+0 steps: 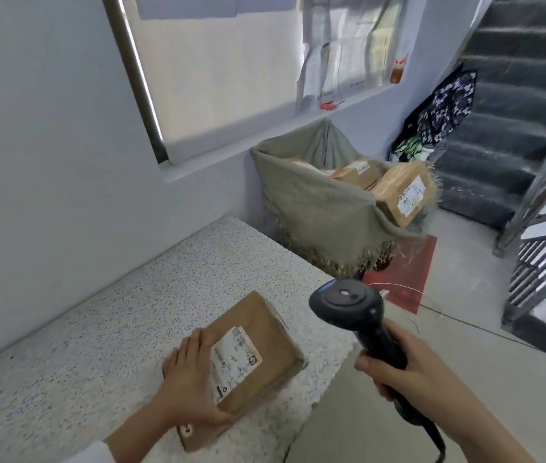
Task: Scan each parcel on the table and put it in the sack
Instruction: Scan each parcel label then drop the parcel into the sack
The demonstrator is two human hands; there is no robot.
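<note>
A brown paper parcel [261, 332] with a white label lies flat on the speckled table [104, 329] near its right edge. My left hand [188, 385] grips the parcel's near left side, thumb along its front edge. My right hand [405, 369] holds a black barcode scanner [351, 309] by its handle, just right of the parcel, its head above the table's edge. Beyond the table stands an open burlap sack [325, 215] with several brown parcels [405, 192] in it.
A grey wall with a window ledge [264, 125] runs behind the table and sack. A red mat [402, 279] lies under the sack. A staircase [515, 95] with a metal railing [545, 228] rises at the right. The scanner's cable [438, 442] hangs down.
</note>
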